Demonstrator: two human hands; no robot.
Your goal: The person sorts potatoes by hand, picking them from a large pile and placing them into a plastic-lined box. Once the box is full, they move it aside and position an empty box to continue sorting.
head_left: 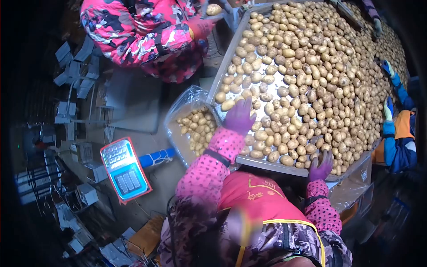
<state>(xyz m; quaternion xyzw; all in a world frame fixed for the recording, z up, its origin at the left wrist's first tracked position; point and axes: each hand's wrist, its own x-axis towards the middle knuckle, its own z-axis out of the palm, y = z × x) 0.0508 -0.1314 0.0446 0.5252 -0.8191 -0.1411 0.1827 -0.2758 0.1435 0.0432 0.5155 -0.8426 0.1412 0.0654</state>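
Observation:
A metal-rimmed sorting table [224, 66] is heaped with potatoes [311, 89]. My left hand [240, 116], in a purple glove, lies over the table's left corner with its fingers spread. Close to its fingertips is a single potato [227, 105]. At the near edge, my right hand [321, 166], gloved in purple too, reaches over the rim and touches potatoes with its fingers apart. Below the left edge of the table, a box lined with clear plastic [174, 120] contains several potatoes [198, 127], beside my left forearm.
A digital scale [126, 169] with a blue post stands left of the lined box. A co-worker in a pink camouflage jacket [147, 40] works at upper left. Gloved hands of other people [388, 109] reach in from the right. Plastic sheeting [353, 187] hangs below the near right edge.

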